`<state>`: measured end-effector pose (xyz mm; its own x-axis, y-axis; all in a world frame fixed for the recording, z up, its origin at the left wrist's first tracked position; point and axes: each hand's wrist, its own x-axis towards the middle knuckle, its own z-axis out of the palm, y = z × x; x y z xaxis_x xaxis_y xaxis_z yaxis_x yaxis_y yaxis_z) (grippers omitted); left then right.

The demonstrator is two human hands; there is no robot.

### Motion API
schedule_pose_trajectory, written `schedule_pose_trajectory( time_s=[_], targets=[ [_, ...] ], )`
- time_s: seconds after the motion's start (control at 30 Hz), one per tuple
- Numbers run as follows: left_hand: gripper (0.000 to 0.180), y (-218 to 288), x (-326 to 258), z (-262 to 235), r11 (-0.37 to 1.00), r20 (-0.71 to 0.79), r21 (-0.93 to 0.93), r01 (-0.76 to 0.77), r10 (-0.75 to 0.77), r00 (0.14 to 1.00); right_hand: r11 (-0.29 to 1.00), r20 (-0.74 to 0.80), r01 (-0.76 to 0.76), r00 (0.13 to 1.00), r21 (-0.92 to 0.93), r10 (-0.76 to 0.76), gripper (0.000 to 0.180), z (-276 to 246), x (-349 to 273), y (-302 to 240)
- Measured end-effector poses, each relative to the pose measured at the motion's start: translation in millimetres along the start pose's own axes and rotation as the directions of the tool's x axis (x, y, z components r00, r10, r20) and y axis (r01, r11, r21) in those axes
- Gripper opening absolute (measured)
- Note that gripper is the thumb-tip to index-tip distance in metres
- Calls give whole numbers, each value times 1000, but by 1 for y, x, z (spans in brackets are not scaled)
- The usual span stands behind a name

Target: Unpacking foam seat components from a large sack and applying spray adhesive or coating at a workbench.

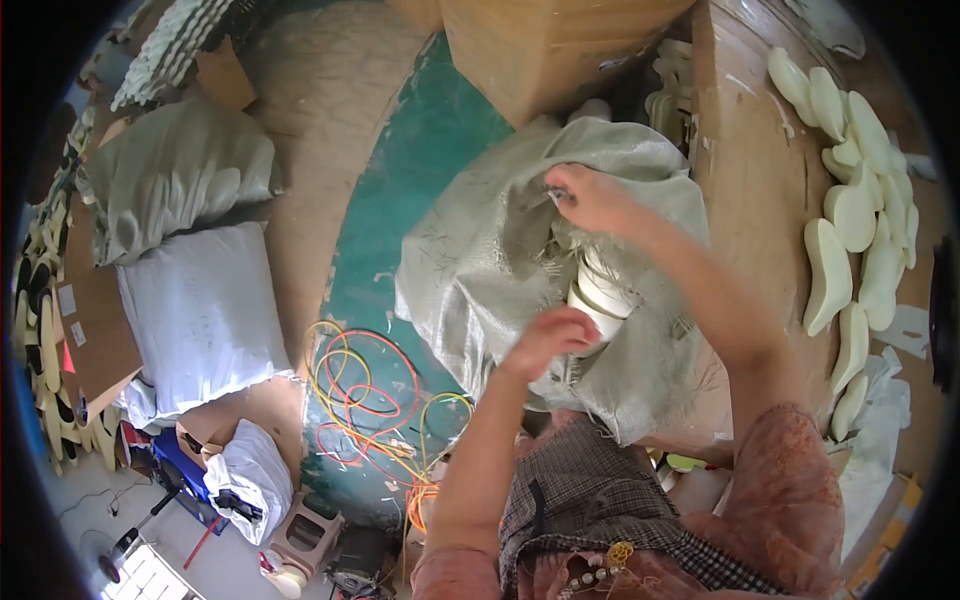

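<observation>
A large pale grey-green woven sack (460,265) with frayed edges stands in front of me, its mouth gathered loosely. Stacked white curved pieces (605,290) show through the opening. My right hand (590,197) is closed above the sack's upper folds, pinching a small greyish thing too small to name. My left hand (552,342) lies beside the white pieces at the near side of the opening. Its fingers are loosely bent and apart, with nothing visible in them.
Cardboard boxes (560,50) stand beyond the sack. Pale shaped pieces (855,205) lie along the right. Coiled orange and yellow hose (365,400) lies on the green floor (400,190). A stuffed white sack (205,315) and a small stool (305,530) are at the left.
</observation>
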<state>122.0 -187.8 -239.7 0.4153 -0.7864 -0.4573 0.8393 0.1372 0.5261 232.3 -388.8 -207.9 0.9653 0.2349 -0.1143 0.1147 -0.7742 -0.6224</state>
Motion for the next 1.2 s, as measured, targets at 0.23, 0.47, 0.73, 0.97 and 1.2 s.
schedule_pose_trajectory(
  time_s=[0.23,0.47,0.73,0.97,1.2],
  targets=[
    [35,-76,22,-137,576,-579,731,366,240,779,981,962,158,232,110,-145,21,73,-78,2],
    [47,69,-3,-164,585,-588,808,69,792,168,670,72,-317,872,-672,484,23,-91,-22,67],
    [22,-4,21,-104,978,-613,204,41,95,784,762,593,345,803,-548,63,26,-51,-11,-82],
    [24,-51,31,-108,966,-573,214,146,4,820,951,763,222,646,-215,21,15,40,-45,-24],
    [17,-43,89,-77,991,-486,-36,126,-128,865,920,-51,-146,989,-362,137,16,-6,-22,152]
  ],
)
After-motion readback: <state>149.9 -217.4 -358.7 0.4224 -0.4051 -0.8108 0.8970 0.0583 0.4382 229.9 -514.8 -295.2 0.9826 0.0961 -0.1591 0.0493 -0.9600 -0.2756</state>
